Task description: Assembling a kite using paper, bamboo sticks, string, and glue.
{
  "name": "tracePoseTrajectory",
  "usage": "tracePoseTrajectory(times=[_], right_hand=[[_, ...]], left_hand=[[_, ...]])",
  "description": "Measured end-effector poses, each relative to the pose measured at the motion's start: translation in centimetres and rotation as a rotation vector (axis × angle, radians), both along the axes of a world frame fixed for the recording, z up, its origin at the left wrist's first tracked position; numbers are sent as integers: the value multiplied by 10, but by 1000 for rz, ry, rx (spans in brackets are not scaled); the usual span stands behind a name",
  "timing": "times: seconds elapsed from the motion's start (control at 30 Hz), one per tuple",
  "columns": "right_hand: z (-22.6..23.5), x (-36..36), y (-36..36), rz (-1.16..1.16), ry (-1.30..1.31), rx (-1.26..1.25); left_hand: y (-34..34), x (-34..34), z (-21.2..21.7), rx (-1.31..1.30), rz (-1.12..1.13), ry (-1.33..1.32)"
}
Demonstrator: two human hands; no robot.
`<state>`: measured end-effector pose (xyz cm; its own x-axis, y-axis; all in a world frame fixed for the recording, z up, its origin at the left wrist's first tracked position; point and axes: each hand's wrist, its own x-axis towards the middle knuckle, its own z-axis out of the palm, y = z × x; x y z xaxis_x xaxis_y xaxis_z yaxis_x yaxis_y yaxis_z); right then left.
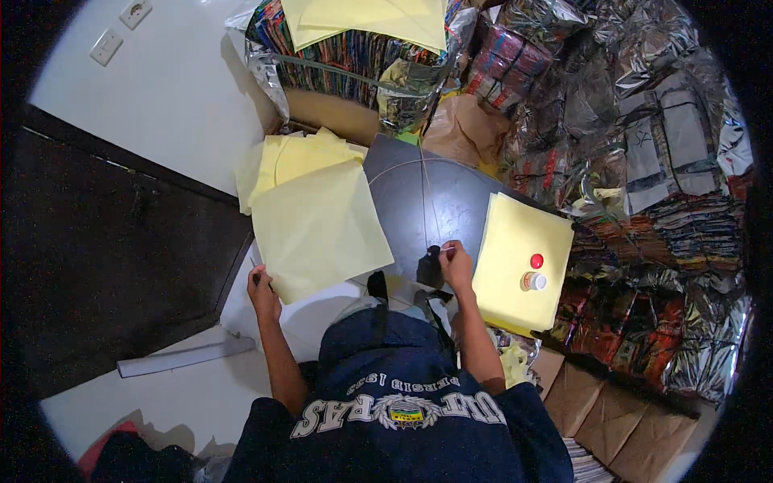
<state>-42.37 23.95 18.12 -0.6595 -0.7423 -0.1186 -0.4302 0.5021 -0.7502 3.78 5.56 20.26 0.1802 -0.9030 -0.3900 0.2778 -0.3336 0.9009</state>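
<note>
My left hand (264, 291) is closed round a small dark tool with a thin tip, its kind unclear, beside the lower left corner of a large pale yellow sheet (322, 229). That sheet lies over more yellow sheets (302, 153) on the left part of a dark grey table (394, 193). Over the table's front middle, the fingers of my right hand (456, 267) pinch a thin, pale, stick-like thing. A thin cord (423, 197) runs down toward these fingers, looping across the tabletop. Whether they hold the cord too, I cannot tell.
On a yellow stack (515, 298) at right stand a small white bottle (533, 281) and a round red cap (537, 261). Plastic-wrapped bundles (644, 169) crowd the right. Beyond the table sits an open carton (334, 113) of packed colourful pieces. A white roll (185, 357) lies at left.
</note>
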Motion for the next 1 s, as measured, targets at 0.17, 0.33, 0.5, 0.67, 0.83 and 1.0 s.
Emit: tracePoseTrajectory(times=[0.17, 0.33, 0.5, 0.67, 0.83, 1.0], right_hand=[[23, -15, 30, -102, -56, -27], [55, -20, 58, -250, -129, -72], [79, -25, 92, -361, -173, -122], [107, -28, 119, -449, -184, -196], [124, -24, 129, -458, -150, -250], [128, -18, 130, -476, -201, -253]], left_hand=[[1, -29, -2, 24, -238, -189], [3, -48, -31, 85, -406, -134], [14, -99, -32, 214, -408, 70], [33, -137, -21, 292, -503, 56], [40, -164, -11, 317, -644, 59], [46, -182, -4, 260, -768, 52]])
